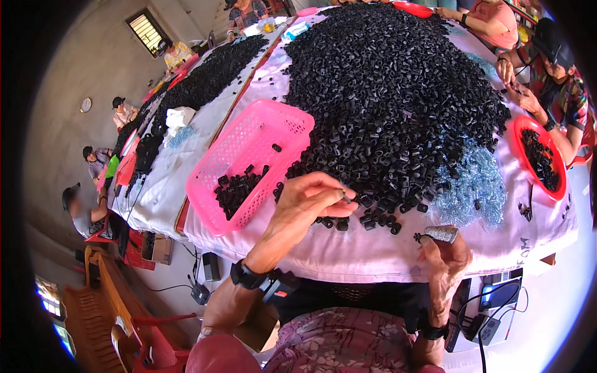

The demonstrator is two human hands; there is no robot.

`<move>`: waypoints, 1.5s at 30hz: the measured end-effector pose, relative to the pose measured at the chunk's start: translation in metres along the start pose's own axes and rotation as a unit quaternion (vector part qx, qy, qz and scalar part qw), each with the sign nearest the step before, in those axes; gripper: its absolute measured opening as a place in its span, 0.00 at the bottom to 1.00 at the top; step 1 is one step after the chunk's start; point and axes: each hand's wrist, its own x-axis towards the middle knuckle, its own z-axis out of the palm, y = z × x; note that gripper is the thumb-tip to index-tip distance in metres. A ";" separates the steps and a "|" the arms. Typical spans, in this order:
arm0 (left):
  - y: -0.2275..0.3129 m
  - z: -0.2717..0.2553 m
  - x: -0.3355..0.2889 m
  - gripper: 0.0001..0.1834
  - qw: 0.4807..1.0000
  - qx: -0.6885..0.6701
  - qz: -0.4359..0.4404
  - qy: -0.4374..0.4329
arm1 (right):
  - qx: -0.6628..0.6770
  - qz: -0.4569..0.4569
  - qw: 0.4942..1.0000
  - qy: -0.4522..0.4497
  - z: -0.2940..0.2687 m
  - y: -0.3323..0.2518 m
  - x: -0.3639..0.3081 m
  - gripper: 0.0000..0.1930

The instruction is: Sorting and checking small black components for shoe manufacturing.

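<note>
My left hand (309, 202) is closed in a pinch at the near edge of a big heap of small black plastic pieces (398, 93). Something tiny shows at its fingertips, too small to name. Lower and to the right, my right hand (446, 258) holds a small black plastic piece (420, 237) between thumb and finger. A silvery-grey wrap (441, 233) covers the end of one finger of that hand. Left of my left hand stands a pink plastic basket (208, 168) with a small pile of the black pieces in its near end and one loose piece farther up.
Clear bluish plastic scraps (472, 189) lie at the heap's right side. A red bowl (517, 140) of dark pieces stands at the table's right edge. Co-workers sit along both sides. A second table (199, 133) at left carries more black pieces. Cables and devices lie below.
</note>
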 end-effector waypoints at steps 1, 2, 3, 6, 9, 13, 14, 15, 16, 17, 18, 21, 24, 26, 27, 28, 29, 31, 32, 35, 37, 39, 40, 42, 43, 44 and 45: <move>0.001 -0.001 -0.008 0.06 1.000 -0.008 0.004 0.008 | -0.004 -0.001 1.000 -0.001 0.000 0.001 -0.001 0.08; -0.001 -0.002 -0.014 0.06 1.000 -0.017 0.007 0.015 | 0.009 0.010 1.000 -0.016 0.000 0.001 -0.002 0.08; -0.007 -0.004 -0.020 0.06 0.999 -0.039 0.014 0.012 | 0.023 0.022 0.999 -0.032 0.001 0.001 -0.003 0.09; -0.020 0.009 -0.030 0.07 1.000 -0.019 0.012 0.001 | 0.056 0.050 0.994 -0.077 0.018 -0.008 -0.010 0.10; -0.039 0.025 -0.034 0.12 0.999 -0.005 0.004 -0.047 | 0.105 0.070 0.984 -0.124 0.031 -0.007 -0.016 0.10; -0.054 0.039 -0.038 0.09 0.999 -0.045 0.000 -0.028 | 0.097 0.084 0.982 -0.138 0.040 -0.006 -0.017 0.10; -0.056 0.039 -0.038 0.08 0.998 -0.063 0.008 -0.009 | 0.091 0.084 0.982 -0.140 0.041 -0.007 -0.017 0.10; -0.058 0.039 -0.038 0.06 0.998 -0.057 0.006 -0.008 | 0.087 0.089 0.983 -0.135 0.042 -0.008 -0.017 0.10; -0.060 0.039 -0.040 0.06 0.998 -0.062 0.007 -0.007 | 0.082 0.095 0.983 -0.131 0.043 -0.009 -0.018 0.09; -0.062 0.039 -0.041 0.06 0.999 -0.038 0.023 -0.004 | 0.077 0.095 0.984 -0.133 0.044 -0.009 -0.018 0.09; -0.063 0.039 -0.042 0.07 0.999 -0.014 0.040 0.000 | 0.071 0.090 0.985 -0.128 0.045 -0.008 -0.019 0.10; -0.064 0.040 -0.044 0.07 0.994 0.026 0.107 0.008 | 0.072 0.079 0.988 -0.110 0.052 -0.010 -0.022 0.11; -0.069 0.038 -0.042 0.09 0.988 0.075 0.135 -0.002 | 0.056 0.072 0.988 -0.126 0.052 -0.011 -0.020 0.12; -0.067 0.038 -0.043 0.11 0.993 0.034 0.110 0.010 | 0.030 0.071 0.985 -0.156 0.051 -0.010 -0.019 0.12; -0.067 0.038 -0.044 0.12 0.996 -0.002 0.084 0.020 | 0.025 0.069 0.985 -0.156 0.051 -0.008 -0.020 0.12; -0.068 0.037 -0.044 0.12 0.996 -0.005 0.084 0.021 | 0.021 0.066 0.985 -0.157 0.050 -0.007 -0.021 0.12; -0.070 0.035 -0.045 0.13 0.997 0.023 0.078 0.008 | 0.020 0.066 0.985 -0.158 0.050 -0.006 -0.021 0.12; -0.069 0.032 -0.045 0.14 0.996 0.051 0.072 -0.006 | -0.012 0.049 0.985 -0.164 0.049 -0.004 -0.021 0.12; -0.066 0.031 -0.045 0.14 0.995 0.060 0.076 -0.012 | -0.013 0.049 0.985 -0.163 0.048 -0.003 -0.020 0.12; -0.065 0.028 -0.045 0.13 0.994 0.063 0.087 -0.026 | -0.025 0.047 0.982 -0.180 0.046 -0.003 -0.018 0.13; -0.064 0.026 -0.045 0.13 0.993 0.057 0.094 -0.038 | -0.015 0.058 0.980 -0.189 0.044 -0.003 -0.017 0.12; -0.059 0.025 -0.045 0.13 0.994 0.078 0.030 -0.069 | 0.002 0.062 0.984 -0.165 0.047 -0.004 -0.017 0.11; -0.058 0.027 -0.045 0.13 0.994 0.081 0.031 -0.072 | 0.018 0.067 0.987 -0.146 0.048 -0.004 -0.017 0.10; -0.060 0.037 -0.047 0.13 0.996 0.017 0.051 -0.067 | 0.028 0.068 0.987 -0.140 0.047 -0.004 -0.016 0.09; -0.066 0.041 -0.047 0.12 0.996 0.018 0.066 -0.052 | 0.035 0.073 0.987 -0.139 0.046 -0.004 -0.016 0.09; -0.066 0.041 -0.046 0.12 0.996 0.021 0.067 -0.056 | 0.038 0.071 0.988 -0.135 0.046 -0.004 -0.016 0.09; -0.066 0.043 -0.045 0.11 0.992 0.058 0.101 -0.044 | 0.052 0.076 0.986 -0.142 0.044 -0.004 -0.016 0.09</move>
